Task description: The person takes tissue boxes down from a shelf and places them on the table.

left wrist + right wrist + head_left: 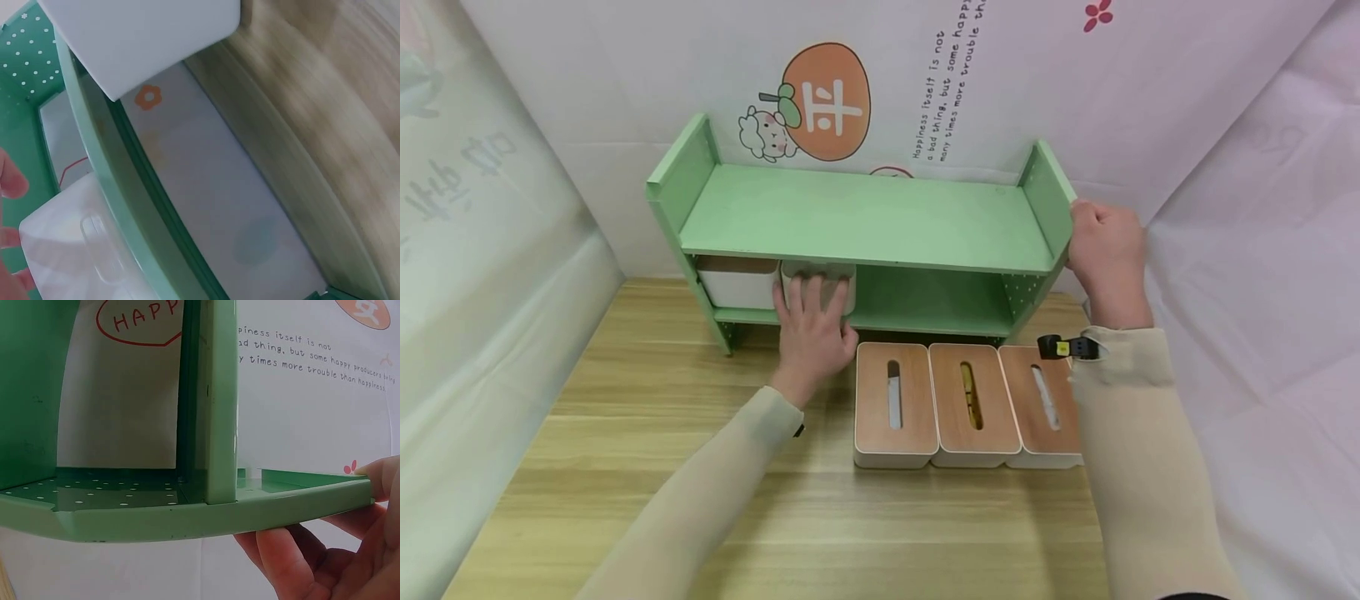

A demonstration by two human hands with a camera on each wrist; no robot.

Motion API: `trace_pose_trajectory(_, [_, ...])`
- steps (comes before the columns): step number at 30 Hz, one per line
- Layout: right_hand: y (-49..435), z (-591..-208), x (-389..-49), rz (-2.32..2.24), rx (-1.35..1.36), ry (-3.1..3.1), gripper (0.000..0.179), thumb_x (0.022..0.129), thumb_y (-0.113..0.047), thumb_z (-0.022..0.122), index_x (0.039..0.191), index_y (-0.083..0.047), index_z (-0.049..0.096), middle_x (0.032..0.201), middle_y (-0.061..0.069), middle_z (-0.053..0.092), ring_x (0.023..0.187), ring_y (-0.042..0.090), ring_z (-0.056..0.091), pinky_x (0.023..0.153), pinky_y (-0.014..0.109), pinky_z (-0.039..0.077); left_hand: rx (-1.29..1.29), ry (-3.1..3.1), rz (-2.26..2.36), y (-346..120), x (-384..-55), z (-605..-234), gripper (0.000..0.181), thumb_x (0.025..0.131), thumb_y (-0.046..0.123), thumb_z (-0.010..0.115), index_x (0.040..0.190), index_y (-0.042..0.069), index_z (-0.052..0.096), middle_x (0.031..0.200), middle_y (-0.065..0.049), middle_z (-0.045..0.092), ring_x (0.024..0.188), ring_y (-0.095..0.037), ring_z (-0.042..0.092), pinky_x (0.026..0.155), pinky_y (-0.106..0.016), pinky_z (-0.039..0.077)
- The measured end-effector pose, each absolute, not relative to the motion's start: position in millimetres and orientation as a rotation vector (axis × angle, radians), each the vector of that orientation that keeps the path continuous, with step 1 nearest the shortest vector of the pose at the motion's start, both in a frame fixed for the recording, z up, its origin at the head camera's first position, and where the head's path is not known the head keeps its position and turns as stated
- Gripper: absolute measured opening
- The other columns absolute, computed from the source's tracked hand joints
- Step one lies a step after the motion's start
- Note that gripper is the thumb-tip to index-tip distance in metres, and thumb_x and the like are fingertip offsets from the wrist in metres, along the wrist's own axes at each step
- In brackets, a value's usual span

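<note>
A green two-tier shelf (865, 212) stands on the table against the printed cloth. My right hand (1108, 254) grips the top front corner of its right side panel (300, 509), fingers wrapped about the edge in the right wrist view. On the lower tier, my left hand (812, 337) rests its spread, fairly straight fingers on a white box (847, 292). That box (81, 240) also shows in the left wrist view, with fingertips (12, 178) at the left edge. To its left sits a white box with a wooden lid (737, 283).
Three white boxes with slotted wooden lids stand side by side before the shelf: a left one (876, 400), a middle one (951, 408) and a right one (1018, 400), partly behind my right sleeve. Things show through the slots. Printed cloth (1000, 92) hangs behind and at the sides.
</note>
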State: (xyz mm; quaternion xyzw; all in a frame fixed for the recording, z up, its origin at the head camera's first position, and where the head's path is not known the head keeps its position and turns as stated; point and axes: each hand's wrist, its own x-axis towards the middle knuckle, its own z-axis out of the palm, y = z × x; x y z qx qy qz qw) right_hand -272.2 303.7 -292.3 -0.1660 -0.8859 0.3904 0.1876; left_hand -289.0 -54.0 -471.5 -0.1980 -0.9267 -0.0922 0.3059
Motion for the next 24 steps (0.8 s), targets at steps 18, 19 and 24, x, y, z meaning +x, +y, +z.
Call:
trace_pose_trajectory(18, [302,-292,-270,1.111,-0.449,-2.48,0.054,0.102,-0.043,0.034,0.057,-0.015,0.045,0.056,-0.004,0.052,0.055,0.014,0.053,0.046,0.029,0.039,-0.619,-2.356,-0.29,-57,-286,-472,0.06,0.081,0.023,0.055,0.14,0.015,0.05,0.135,-0.02,0.035,0.125,-0.043,0.031,0.114,-0.064,0.005])
trace_pose_trajectory(19, [302,-292,-270,1.105,-0.447,-2.48,0.053,0.102,-0.042,0.034,0.057,-0.015,0.044,0.056,-0.004,0.051,0.055,0.015,0.052,0.046,0.029,0.039,-0.628,-2.35,-0.295,-58,-285,-472,0.06,0.081,0.022,0.054,0.14,0.015,0.051,0.135,-0.021,0.035,0.125,-0.043,0.031,0.114,-0.063,0.005])
trace_pose_trajectory(24, [301,-292,-269,1.103,-0.444,-2.474,0.054,0.102,-0.042,0.035,0.056,-0.015,0.044,0.055,-0.004,0.052,0.054,0.015,0.051,0.045,0.029,0.038,-0.669,-2.262,-0.342,-61,-278,-471,0.056,0.081,0.022,0.054,0.136,0.012,0.055,0.128,-0.022,0.04,0.121,-0.044,0.036,0.112,-0.066,0.009])
